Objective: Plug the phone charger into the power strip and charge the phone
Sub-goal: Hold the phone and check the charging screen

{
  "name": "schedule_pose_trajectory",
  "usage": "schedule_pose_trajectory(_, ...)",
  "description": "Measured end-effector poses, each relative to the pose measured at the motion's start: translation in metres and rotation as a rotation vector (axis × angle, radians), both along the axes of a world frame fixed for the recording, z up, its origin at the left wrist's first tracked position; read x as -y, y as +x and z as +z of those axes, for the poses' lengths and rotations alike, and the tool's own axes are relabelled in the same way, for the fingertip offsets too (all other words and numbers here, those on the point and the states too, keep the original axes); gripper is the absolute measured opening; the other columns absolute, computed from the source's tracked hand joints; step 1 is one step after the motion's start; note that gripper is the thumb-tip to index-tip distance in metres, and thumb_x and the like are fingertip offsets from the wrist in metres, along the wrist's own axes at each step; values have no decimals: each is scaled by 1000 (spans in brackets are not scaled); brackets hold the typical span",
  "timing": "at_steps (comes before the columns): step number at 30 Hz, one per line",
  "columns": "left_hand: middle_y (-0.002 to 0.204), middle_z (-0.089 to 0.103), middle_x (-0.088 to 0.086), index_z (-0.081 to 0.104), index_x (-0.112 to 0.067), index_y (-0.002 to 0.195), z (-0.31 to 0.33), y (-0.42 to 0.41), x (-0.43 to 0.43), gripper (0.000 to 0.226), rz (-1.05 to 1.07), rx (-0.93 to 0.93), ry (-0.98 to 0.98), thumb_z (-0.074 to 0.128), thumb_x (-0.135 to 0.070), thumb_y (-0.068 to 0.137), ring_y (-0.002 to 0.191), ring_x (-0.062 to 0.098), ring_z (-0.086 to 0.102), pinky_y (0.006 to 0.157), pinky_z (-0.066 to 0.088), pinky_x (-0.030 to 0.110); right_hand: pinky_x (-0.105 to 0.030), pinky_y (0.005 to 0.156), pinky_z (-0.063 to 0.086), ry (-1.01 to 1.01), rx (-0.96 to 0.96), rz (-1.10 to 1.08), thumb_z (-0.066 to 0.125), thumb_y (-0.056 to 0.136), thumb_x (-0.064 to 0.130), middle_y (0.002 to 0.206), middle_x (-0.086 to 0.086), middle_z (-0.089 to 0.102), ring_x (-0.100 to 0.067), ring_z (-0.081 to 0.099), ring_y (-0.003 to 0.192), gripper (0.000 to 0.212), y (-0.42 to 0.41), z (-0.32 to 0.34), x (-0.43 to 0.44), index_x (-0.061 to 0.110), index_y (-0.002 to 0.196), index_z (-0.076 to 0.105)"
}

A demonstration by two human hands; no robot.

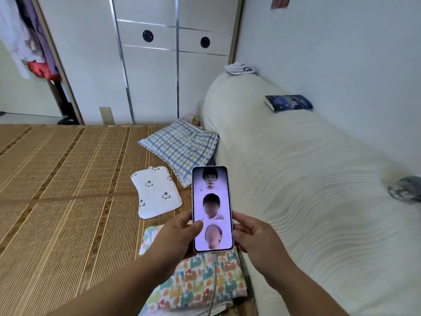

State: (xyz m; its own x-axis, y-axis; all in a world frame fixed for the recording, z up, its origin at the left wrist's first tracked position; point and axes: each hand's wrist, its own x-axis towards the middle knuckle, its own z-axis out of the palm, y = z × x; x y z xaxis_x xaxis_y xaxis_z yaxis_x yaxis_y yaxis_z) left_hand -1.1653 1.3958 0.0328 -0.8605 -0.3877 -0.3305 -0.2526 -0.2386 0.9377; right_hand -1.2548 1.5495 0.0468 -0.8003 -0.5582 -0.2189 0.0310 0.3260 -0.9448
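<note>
You hold the lit, white-edged smartphone (212, 208) upright in front of you between both hands. Your left hand (176, 238) wraps its lower left edge, with the thumb lying across the bottom of the screen; your right hand (255, 236) presses its curled fingers against the lower right edge. The screen glows pale violet with a column of three blurred photos. A white charging cable (214, 281) is plugged into the phone's bottom port and hangs straight down out of view; where its far end goes cannot be told.

Just below the phone lies a folded cloth printed with small colourful animals (198, 283), resting on the woven straw bed mat (57, 190) that covers the bed to your left. Beyond the phone's left side a small white pillow with dark cartoon prints (156, 192) lies flat on the mat, and just past it a blue-and-yellow plaid pillow (180, 147) leans against a long, cream-white ribbed cover (307, 179) running along the wall on your right. At the right edge of that cover sits a grey object (405, 189), too blurred to identify. Farther along its top lies a dark blue book (288, 102), and at its far end a small stack of white papers (239, 68). Behind everything stands a white wardrobe with silver trim and two round black handles (170, 53).
</note>
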Motion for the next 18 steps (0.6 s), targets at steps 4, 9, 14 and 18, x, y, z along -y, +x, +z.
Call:
schedule_pose_trajectory(4, 102, 76, 9, 66, -22, 109, -3, -2, 2, 23, 10, 7, 1, 50, -14, 95, 86, 25, 71, 74, 55, 35, -34, 71, 46, -20, 29, -10, 57, 86, 0, 99, -17, 73, -16, 59, 76, 44, -4, -7, 0, 28, 120, 64)
schedule_pose_trajectory(9, 97, 77, 7, 66, -23, 107, -4, -2, 3, 23, 9, 11, 10, 49, -13, 95, 85, 24, 72, 71, 56, 33, -31, 72, 50, -39, 48, -17, 56, 86, -1, 95, -7, 77, -15, 65, 77, 44, -6, -11, 3, 30, 117, 65)
schedule_pose_trajectory(14, 94, 77, 7, 65, -23, 109, -5, -1, 3, 23, 12, 14, 7, 49, -14, 95, 77, 19, 71, 59, 54, 27, -32, 71, 47, -25, 44, -23, 56, 87, 0, 100, -18, 72, -16, 61, 78, 43, -5, -14, 1, 29, 119, 64)
schedule_pose_trajectory(18, 91, 77, 5, 65, -24, 109, -7, 0, 1, 24, 6, 17, -2, 49, -14, 95, 78, 20, 72, 64, 56, 30, -33, 74, 50, -33, 41, -28, 56, 87, -2, 99, -16, 73, -17, 64, 80, 45, -5, -16, -1, 30, 117, 65)
